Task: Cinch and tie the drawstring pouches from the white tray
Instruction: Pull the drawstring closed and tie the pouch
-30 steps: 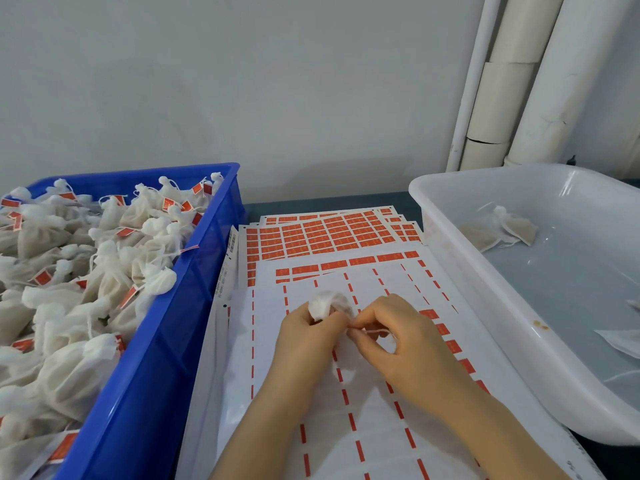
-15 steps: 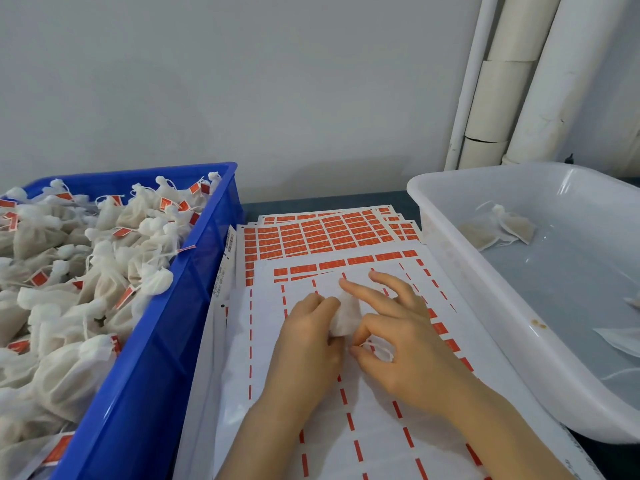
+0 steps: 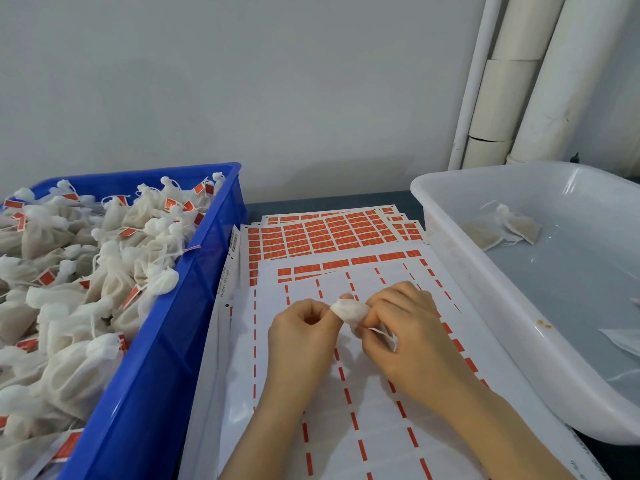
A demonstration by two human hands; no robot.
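Blue crate (image 3: 166, 375) far left, piled to the rim with tied pouches (image 3: 114, 282), most carrying a small red tag

White tray (image 3: 491, 299) far right, tilted view. Two flat untied pouches (image 3: 502, 226) lie touching each other at its far corner. Part of another one (image 3: 623, 341) is cut off by the right frame edge

Label sheets (image 3: 346, 427) stacked on the table between crate and tray. Top sheet is mostly peeled, only red dashes and one row of red labels left; the sheets behind (image 3: 325, 233) are still full of red labels

White pipes (image 3: 519, 81) run up the wall behind the tray

Both hands sit over the top sheet, close together. Left hand (image 3: 301, 337): fingers curled in, thumb tip and forefinger clamped on the left end of the pouch in work (image 3: 349, 311). Right hand (image 3: 412, 341): fingers curled over the pouch's right end, thumb pressing a loose bit of fabric or drawstring (image 3: 384, 332) below it, can't tell which

That pouch is bunched small, held just above the sheet, between the two hands, well apart from both tray and crate
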